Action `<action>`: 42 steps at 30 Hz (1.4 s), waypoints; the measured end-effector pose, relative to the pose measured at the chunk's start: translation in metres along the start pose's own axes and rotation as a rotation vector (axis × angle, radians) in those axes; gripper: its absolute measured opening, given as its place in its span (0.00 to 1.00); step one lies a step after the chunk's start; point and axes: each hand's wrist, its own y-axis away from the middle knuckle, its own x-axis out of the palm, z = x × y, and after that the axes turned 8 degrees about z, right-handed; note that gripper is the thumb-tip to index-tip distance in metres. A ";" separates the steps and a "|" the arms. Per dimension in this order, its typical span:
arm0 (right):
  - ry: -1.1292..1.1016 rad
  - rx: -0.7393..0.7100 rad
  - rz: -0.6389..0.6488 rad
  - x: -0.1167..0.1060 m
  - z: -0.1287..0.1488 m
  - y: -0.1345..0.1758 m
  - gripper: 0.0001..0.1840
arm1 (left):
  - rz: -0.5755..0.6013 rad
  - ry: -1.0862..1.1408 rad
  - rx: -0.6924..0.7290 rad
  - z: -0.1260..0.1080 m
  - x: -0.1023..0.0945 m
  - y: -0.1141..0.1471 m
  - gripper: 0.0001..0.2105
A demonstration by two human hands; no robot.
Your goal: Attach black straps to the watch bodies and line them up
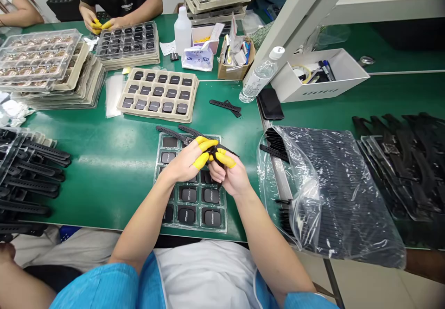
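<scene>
your left hand (187, 160) and right hand (227, 174) meet over the clear tray (158, 160), yellow-capped fingers pinched shut around a small black watch part (216, 154); its strap end pokes out to the right. if your pinch slackens, the piece could drop onto the watch bodies (189, 194) below and scuff them. the plastic bag of straps (330, 193) crowds your right elbow, and the tray's near edge sits close to the table lip. open green mat (111, 160) lies to your left.
</scene>
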 end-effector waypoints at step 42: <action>-0.009 0.191 0.091 -0.018 -0.005 0.000 0.22 | 0.220 -0.338 -0.174 -0.010 -0.012 0.002 0.18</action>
